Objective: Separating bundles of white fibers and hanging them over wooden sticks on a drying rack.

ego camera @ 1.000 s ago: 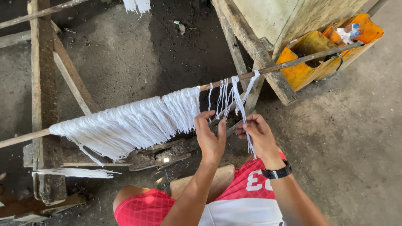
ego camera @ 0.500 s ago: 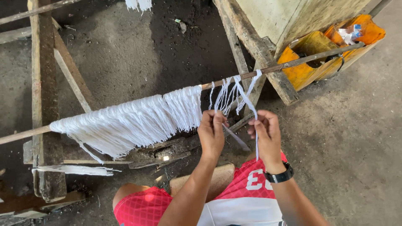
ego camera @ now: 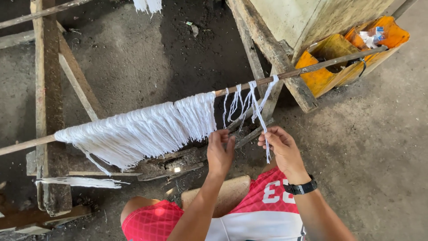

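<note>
Both hands raised, right hand (ego camera: 281, 147) pinching strand (ego camera: 263, 117)

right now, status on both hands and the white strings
Left hand pinching loose white strings below the pole. Right hand gripping one hanging strand. Thick bundle hangs left, nothing blocking.

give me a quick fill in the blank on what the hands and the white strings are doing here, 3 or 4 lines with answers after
1. The white strings hang from a long wooden ____ that slants across the frame.
2. The right hand pinches a loose strand of ____ colour.
3. A black ____ sits on the right wrist.
4. The yellow container lies toward the upper ____ of the picture.

Missing words: pole; white; watch; right
</note>
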